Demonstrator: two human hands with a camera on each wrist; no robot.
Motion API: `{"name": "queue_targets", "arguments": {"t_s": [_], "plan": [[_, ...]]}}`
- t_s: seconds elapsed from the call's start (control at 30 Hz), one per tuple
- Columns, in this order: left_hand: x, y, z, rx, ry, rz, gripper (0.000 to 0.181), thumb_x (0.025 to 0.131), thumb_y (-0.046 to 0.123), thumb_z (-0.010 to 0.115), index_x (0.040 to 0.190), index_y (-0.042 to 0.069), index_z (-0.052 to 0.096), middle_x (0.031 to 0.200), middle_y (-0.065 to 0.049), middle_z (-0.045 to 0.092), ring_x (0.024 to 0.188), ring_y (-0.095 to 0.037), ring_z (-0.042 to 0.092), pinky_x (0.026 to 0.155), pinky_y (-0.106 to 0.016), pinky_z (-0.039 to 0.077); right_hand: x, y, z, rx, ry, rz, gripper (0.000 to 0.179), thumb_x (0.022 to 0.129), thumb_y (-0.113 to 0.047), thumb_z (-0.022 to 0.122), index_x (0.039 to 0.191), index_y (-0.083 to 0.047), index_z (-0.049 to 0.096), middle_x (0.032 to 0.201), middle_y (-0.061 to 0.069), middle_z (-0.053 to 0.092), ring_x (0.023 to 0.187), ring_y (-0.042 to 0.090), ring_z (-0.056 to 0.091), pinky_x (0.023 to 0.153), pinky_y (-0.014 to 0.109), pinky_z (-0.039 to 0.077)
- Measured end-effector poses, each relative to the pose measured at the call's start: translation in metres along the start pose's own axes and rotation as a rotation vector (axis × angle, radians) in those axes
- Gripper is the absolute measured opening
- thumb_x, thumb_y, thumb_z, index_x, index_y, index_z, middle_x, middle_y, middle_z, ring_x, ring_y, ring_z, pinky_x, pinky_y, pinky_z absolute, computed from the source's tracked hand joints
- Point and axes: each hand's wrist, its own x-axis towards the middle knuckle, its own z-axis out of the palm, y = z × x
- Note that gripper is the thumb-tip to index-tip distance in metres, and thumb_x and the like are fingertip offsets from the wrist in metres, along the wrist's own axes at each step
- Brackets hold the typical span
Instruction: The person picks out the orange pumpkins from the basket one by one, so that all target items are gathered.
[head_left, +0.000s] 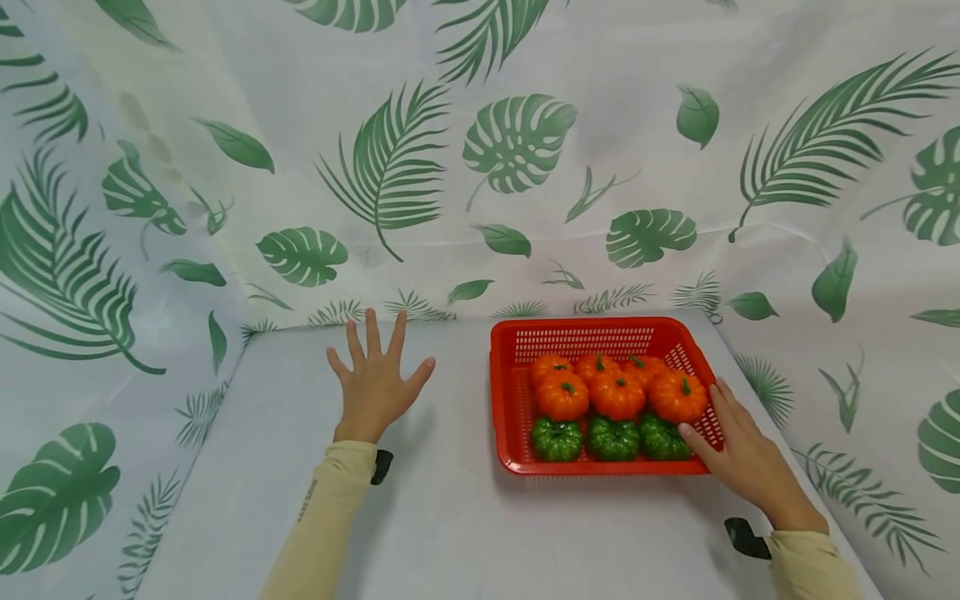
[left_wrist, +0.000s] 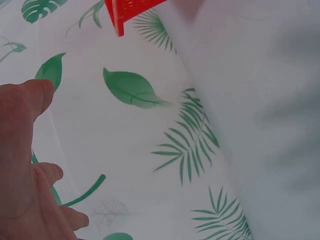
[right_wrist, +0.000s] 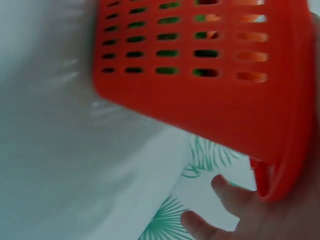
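Observation:
A red plastic basket (head_left: 512, 417) with slotted sides stands right of centre in the head view. Inside it, several small orange pumpkins (head_left: 617, 393) lie behind a front row of three dark green ones (head_left: 613, 437). My right hand (head_left: 750, 458) grips the basket's right side near the front corner, thumb over the rim and fingers along the outside. In the right wrist view, fingertips (right_wrist: 227, 192) show beyond the basket's rim. My left hand (head_left: 375, 387) hovers over the table left of the basket, fingers spread wide, holding nothing.
The table (head_left: 450, 517) has a plain white cover. Behind it and on both sides hang white sheets (head_left: 555, 275) printed with green leaves, close to the table's edges. Part of the basket's red corner (left_wrist: 120, 20) shows at the top of the left wrist view.

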Motion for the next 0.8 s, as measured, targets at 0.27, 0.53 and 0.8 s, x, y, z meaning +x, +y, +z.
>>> {"name": "queue_targets", "arguments": {"t_s": [0.27,0.53,0.8], "plan": [[0.001,0.008,0.0,-0.071,-0.009,0.003,0.094,0.103,0.065,0.057,0.175,0.025,0.012,0.177,-0.023,-0.008,0.159,-0.052,-0.014,0.115,-0.083,-0.006,0.001,0.005,0.005,-0.009,-0.016,0.026,0.101,0.108,-0.058,0.051,0.168,0.003,-0.002,0.176,0.024,-0.007,0.146,0.065,0.027,0.099,0.085,0.035],[0.005,0.023,0.006,-0.234,-0.006,-0.007,0.103,0.101,0.063,0.061,0.174,0.022,0.002,0.178,-0.021,-0.006,0.16,-0.05,-0.006,0.119,-0.079,0.0,-0.001,0.003,0.005,-0.037,-0.027,0.038,0.103,0.108,-0.06,0.049,0.168,0.004,-0.004,0.176,0.022,-0.011,0.138,0.068,0.036,0.088,0.081,0.048],[0.006,0.06,0.019,-0.635,0.001,-0.014,0.107,0.097,0.054,0.069,0.175,0.023,0.002,0.179,-0.015,0.001,0.162,-0.043,0.003,0.121,-0.076,0.013,-0.002,0.004,0.008,-0.026,0.007,0.032,0.1,0.108,-0.058,0.05,0.169,0.001,-0.003,0.177,0.021,-0.008,0.133,0.068,0.041,0.084,0.082,0.049]]}}
